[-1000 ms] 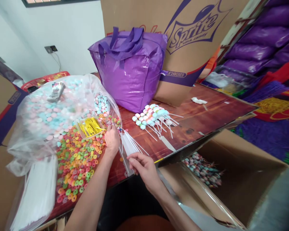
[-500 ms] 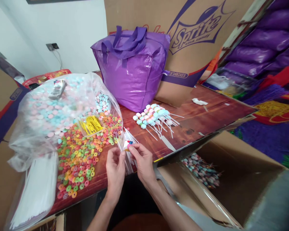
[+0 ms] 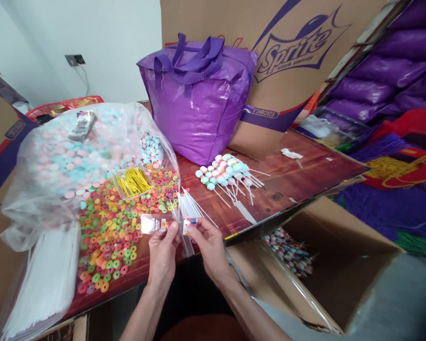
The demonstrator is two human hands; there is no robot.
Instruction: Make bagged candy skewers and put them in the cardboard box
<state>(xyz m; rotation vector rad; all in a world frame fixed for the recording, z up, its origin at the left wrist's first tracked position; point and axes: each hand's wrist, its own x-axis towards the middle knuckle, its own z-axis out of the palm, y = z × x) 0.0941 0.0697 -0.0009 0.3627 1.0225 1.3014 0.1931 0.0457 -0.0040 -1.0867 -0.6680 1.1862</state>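
Between my two hands, a small clear plastic wrapper point(image 3: 152, 224) with printed lettering and a colourful end is stretched out flat above the table's near edge. My left hand point(image 3: 163, 253) pinches it near the middle with thumb and fingers. The colourful right end is pinched by my right hand point(image 3: 211, 248). White sticks point(image 3: 189, 202) lie fanned on the table just beyond my fingers. Loose ring-shaped candies point(image 3: 117, 237) in several colours spread to the left of my hands. Farther right lie sticks threaded with pastel marshmallow candies point(image 3: 225, 169).
A plastic bag of pastel candies point(image 3: 71, 161) covers the left side, beside a tray of yellow twist ties point(image 3: 132, 182). White sticks point(image 3: 44, 279) fill a bag at front left. A purple bag point(image 3: 199, 104) stands behind. An open carton point(image 3: 348, 265) sits below the table's right edge.
The wrapper was bunched between my fingertips and is now spread out sideways, its printed part extending left past my left hand. The camera view has shifted slightly.
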